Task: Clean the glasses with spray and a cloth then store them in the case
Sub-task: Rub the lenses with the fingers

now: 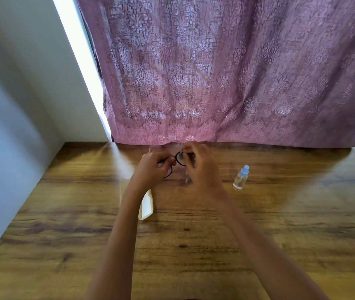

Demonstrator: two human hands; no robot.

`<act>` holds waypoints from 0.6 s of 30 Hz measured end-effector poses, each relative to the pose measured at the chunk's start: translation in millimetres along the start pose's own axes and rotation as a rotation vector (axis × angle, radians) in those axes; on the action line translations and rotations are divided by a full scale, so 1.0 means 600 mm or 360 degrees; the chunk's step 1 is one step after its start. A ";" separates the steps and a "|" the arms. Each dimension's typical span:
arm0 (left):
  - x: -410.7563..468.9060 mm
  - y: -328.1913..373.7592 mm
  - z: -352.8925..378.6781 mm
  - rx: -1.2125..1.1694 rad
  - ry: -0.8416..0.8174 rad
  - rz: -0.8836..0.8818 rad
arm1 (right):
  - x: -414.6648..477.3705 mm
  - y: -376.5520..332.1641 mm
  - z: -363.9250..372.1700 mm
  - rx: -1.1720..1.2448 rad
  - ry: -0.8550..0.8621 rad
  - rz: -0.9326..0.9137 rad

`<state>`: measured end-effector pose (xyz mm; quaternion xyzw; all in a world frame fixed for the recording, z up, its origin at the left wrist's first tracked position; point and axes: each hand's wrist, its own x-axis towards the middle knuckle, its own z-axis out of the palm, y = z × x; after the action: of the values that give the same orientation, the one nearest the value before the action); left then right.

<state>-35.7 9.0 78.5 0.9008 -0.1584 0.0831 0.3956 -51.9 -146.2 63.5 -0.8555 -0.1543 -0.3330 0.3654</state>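
Left hand (152, 165) pinches black-rimmed glasses (179, 158) above table (193, 245) near far edge; white case (146, 205) under forearm. Right hand (201, 167) pinches grey cloth (188, 180) on lens. Wiping step. Spray bottle (240, 178) right. Next likely: fold temples, case them.

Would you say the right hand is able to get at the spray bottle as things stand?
Probably yes: the spray bottle sits on the wooden table just right of the right hand, nothing between them. That hand's grip is on the cloth, though, pressed to the glasses.
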 end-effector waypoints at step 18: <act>0.002 0.006 -0.002 0.0042 -0.0023 -0.0002 | 0.007 -0.003 -0.003 -0.0036 -0.0002 -0.0013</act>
<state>-36.2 7.4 82.0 0.9066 -0.1595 0.0785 0.3827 -50.5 -146.5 68.1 -0.8591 -0.1543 -0.3356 0.3544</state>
